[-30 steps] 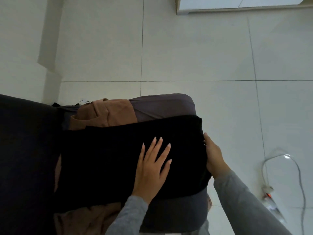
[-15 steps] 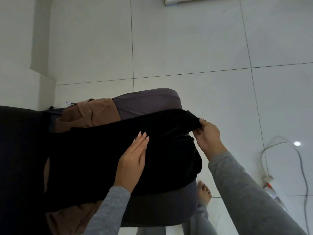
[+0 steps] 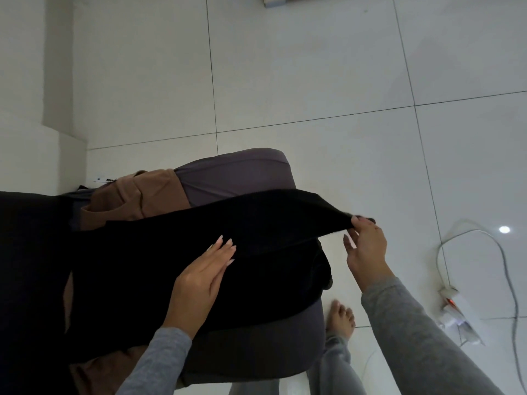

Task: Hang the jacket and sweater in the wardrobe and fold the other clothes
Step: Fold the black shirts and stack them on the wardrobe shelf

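Observation:
A black garment [image 3: 171, 252] lies spread over a grey cushioned seat [image 3: 236, 175]. My right hand [image 3: 365, 246] pinches the garment's right edge and lifts it off the seat, out past the seat's right side. With straight fingers, my left hand [image 3: 202, 277] rests on the middle of the black cloth. A brown garment [image 3: 134, 195] lies under the black one at the seat's back, and more brown cloth [image 3: 97, 372] shows at the near left.
White tiled floor surrounds the seat. A white power strip [image 3: 453, 306] with a lit red switch and its cable [image 3: 484, 232] lie on the floor at right. My bare foot [image 3: 340, 317] stands beside the seat. White furniture base [image 3: 273, 1] at top.
My right hand has taken hold of the black garment's right edge and lifted it up and to the right. My left hand slid from flat on the cloth to its middle fold.

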Demonstrator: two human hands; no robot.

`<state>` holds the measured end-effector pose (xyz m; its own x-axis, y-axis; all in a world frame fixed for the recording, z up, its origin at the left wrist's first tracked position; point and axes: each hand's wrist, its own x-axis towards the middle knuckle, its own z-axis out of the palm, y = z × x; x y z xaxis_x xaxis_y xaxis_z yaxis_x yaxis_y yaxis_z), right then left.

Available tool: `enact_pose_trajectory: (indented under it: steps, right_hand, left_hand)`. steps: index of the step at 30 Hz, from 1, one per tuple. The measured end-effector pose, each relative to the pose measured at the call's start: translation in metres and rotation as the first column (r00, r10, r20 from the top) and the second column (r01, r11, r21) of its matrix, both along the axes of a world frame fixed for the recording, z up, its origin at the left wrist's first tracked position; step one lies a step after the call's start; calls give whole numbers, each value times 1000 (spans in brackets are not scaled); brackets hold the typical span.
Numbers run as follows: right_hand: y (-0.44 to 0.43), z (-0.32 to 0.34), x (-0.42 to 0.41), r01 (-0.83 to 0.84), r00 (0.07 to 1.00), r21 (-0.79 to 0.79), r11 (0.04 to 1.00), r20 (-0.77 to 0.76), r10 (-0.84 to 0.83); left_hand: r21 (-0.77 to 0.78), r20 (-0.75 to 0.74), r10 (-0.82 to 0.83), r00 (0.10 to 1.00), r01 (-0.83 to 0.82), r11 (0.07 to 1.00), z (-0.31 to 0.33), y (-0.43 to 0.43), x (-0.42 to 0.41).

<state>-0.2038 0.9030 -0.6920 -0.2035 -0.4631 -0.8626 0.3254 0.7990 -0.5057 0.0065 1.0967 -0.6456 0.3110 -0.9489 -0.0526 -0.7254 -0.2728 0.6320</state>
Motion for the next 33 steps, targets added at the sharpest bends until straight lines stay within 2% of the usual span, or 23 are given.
enact_pose_trajectory:
  steps: [4,7,11,14,16,18,20,21,22,24,26,29,31,33]
  right_hand:
    - [10,-7,8,41,969,62,997,240,-55]
    - [11,-3,21,-21,947,75,997,321,-4]
    - [7,-4,25,8,969,46,999,247,-20]
    - [8,-8,17,20,994,48,999,107,-25]
    - [13,-11,14,-28,1000,82,996,14,27]
    - [19,-18,13,-30,999,148,988,-8,31]
    - [26,-24,13,-107,993,180,978,-37,115]
    - [30,-24,16,-201,973,189,961,-76,218]
    - [34,-22,18,-317,927,191,929,-146,346]
    - [40,-11,24,-528,769,128,840,-347,536]
    - [43,5,32,-673,665,-82,735,-503,553]
    - [45,19,51,-801,595,-331,499,-528,606]
    - [50,14,60,-859,507,-371,353,-517,689]
    - [57,4,60,-902,421,-332,277,-532,734]
  left_hand:
    - [1,47,-9,999,9,1000,2,-6,-2]
    - [5,61,-70,996,70,998,0,-12,-5]
    - [-28,49,-61,997,63,998,-2,-14,-7]
    - [-57,13,-17,1000,17,998,2,-13,-6]
    - [-54,-3,-31,1000,31,998,2,-11,-4]
    - [-32,-13,-52,999,52,998,2,-9,-3]
    - [-8,-4,-49,999,49,999,4,-8,-3]
    - [1,10,-39,999,39,999,5,-9,-4]
    - [7,31,-27,999,27,1000,6,-10,-5]
    - [-6,82,-5,997,5,1000,7,-13,-10]
    - [-42,103,14,995,-10,999,7,-20,-15]
    - [-39,109,15,994,-10,999,6,-38,-24]
    - [64,142,-24,990,15,998,2,-48,-30]
    - [192,180,-74,981,39,981,-6,-52,-33]
